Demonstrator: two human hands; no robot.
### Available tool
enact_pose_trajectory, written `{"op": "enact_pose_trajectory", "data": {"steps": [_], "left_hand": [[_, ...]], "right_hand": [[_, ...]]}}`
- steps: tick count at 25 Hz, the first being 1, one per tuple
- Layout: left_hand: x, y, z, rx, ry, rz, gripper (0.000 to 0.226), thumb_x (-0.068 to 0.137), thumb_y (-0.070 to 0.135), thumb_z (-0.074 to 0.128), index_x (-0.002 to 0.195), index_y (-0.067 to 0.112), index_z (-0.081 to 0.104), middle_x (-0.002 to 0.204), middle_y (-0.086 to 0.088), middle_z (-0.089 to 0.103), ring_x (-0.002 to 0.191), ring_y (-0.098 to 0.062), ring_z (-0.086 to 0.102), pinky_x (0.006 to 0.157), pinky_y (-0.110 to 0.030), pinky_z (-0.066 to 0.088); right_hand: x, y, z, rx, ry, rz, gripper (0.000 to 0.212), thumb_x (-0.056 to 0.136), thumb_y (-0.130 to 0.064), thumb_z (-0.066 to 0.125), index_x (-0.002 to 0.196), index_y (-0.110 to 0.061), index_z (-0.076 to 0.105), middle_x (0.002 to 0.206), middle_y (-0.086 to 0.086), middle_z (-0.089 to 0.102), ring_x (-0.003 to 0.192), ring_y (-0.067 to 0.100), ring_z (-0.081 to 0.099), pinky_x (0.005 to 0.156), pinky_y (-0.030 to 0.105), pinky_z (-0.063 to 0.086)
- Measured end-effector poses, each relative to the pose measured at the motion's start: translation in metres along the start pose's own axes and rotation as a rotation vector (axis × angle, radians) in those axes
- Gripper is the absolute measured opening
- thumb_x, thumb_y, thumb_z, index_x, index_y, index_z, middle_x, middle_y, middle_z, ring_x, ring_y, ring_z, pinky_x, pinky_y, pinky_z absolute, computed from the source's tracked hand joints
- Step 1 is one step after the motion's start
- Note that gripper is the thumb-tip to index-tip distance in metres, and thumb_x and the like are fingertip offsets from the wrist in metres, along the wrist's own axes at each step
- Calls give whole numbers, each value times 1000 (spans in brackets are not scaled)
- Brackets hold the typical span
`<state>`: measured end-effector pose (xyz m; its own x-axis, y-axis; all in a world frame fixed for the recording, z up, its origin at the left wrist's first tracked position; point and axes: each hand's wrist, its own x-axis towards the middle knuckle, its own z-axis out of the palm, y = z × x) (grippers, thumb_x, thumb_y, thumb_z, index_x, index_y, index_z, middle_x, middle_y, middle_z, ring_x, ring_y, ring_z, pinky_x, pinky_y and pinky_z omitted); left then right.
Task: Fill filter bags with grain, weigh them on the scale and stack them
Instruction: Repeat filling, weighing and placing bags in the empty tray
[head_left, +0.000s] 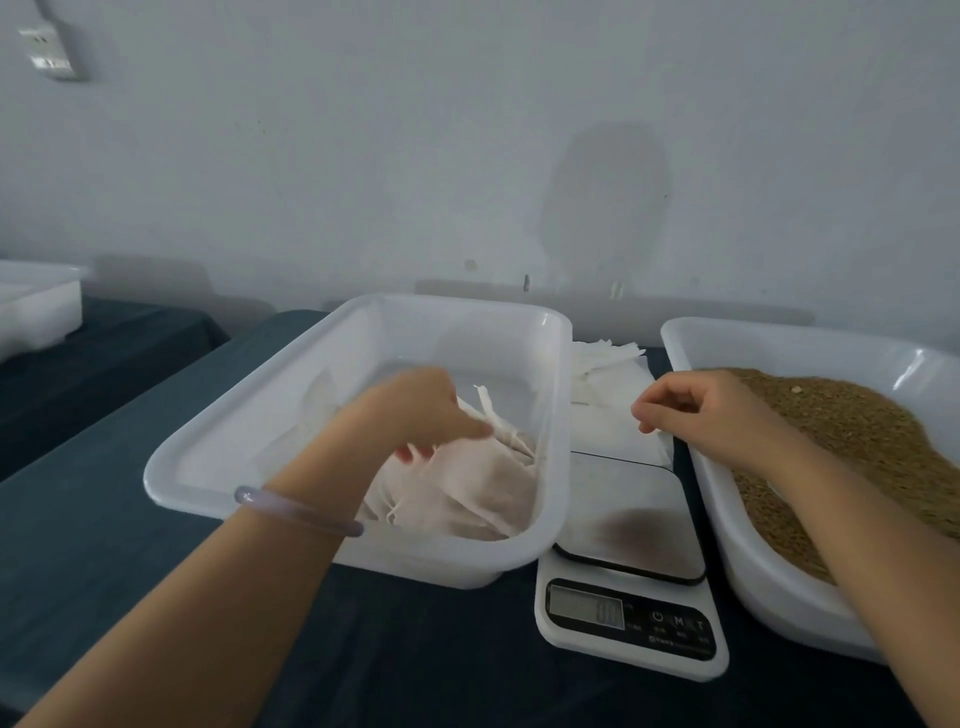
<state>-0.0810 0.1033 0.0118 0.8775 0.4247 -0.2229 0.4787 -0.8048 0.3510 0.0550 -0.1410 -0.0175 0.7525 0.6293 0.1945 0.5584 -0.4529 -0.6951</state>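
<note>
We are counting three white tubs. The middle tub (171, 467) is holding a heap of filled filter bags (467, 499), too tangled to number. Our left hand (415, 410) is reaching into them, fingers bent downward; the blur is hiding whether it grips one. The right tub (691, 364) is carrying grain (857, 426), and our right hand (711, 415) is hovering above its rim, loosely curled, holding nothing. One scale (631, 618) is sitting between these tubs, with empty bags (608, 379) behind it. The third tub (36, 312) is sitting far left.

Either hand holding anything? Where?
Cannot tell: left hand touches filled bags in the tray; right hand curls at the empty bags, grip hidden.
</note>
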Motion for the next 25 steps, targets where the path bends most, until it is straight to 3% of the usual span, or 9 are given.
{"op": "enact_pose_trajectory", "data": {"steps": [3, 5, 7, 11, 15, 17, 19, 21, 25], "left_hand": [[12, 25, -4, -33, 401, 212, 20, 84, 39, 61, 95, 22, 58, 101, 5, 62, 98, -19, 57, 78, -28, 43], [15, 56, 8, -95, 320, 452, 16, 85, 35, 62, 96, 23, 63, 100, 6, 63, 100, -16, 57, 81, -26, 42], [21, 81, 26, 0, 211, 547, 18, 87, 31, 61, 99, 20, 67, 105, 3, 64, 101, -17, 57, 84, -28, 45], [35, 83, 45, 56, 386, 452, 19, 85, 17, 50, 94, 20, 68, 98, -1, 68, 93, -24, 61, 75, -34, 51], [34, 79, 52, -37, 452, 444, 20, 84, 19, 52, 93, 24, 70, 92, 3, 71, 89, -21, 62, 76, -33, 52], [32, 76, 55, -105, 464, 432, 18, 83, 19, 54, 90, 25, 70, 90, 5, 71, 88, -20, 62, 75, -32, 51], [32, 73, 55, -184, 460, 431, 17, 82, 19, 55, 87, 23, 70, 89, 6, 71, 87, -19, 63, 75, -31, 51], [33, 71, 53, -244, 452, 428, 16, 82, 17, 56, 85, 22, 71, 87, 6, 71, 87, -17, 64, 76, -31, 51], [34, 70, 52, -319, 433, 433, 14, 81, 16, 58, 80, 20, 70, 81, 6, 71, 85, -15, 64, 77, -31, 51]], "right_hand": [[3, 2, 1, -21, 4, 5, 8, 86, -27, 66, 78, -27, 69, 75, -14, 71, 74, 6, 64, 63, 16, 45], [5, 0, 4, -44, 7, 9, 9, 86, -24, 66, 78, -28, 69, 74, -13, 71, 73, 9, 64, 63, 19, 48], [4, 0, 4, -68, 19, 19, 10, 85, -25, 66, 78, -32, 68, 74, -14, 69, 70, 3, 62, 61, 18, 47], [10, -4, 5, -272, -17, 67, 14, 90, -26, 59, 101, -28, 68, 103, -11, 67, 92, 6, 61, 73, 15, 41], [46, -21, 32, -772, -361, 218, 31, 92, -8, 42, 119, -14, 57, 130, 9, 54, 110, 25, 53, 89, 30, 43], [59, -17, 52, -825, -542, 296, 41, 91, -4, 44, 131, -7, 49, 125, 11, 54, 108, 25, 52, 94, 33, 43], [66, -9, 64, -842, -635, 336, 34, 92, -6, 44, 125, -2, 52, 111, 12, 56, 95, 23, 48, 88, 32, 40], [69, -1, 67, -853, -638, 366, 30, 92, -7, 45, 121, -2, 54, 118, 13, 56, 93, 24, 49, 83, 31, 39], [71, 5, 66, -856, -510, 380, 35, 91, -8, 50, 125, -2, 52, 129, 15, 52, 116, 30, 52, 92, 34, 43]]}}
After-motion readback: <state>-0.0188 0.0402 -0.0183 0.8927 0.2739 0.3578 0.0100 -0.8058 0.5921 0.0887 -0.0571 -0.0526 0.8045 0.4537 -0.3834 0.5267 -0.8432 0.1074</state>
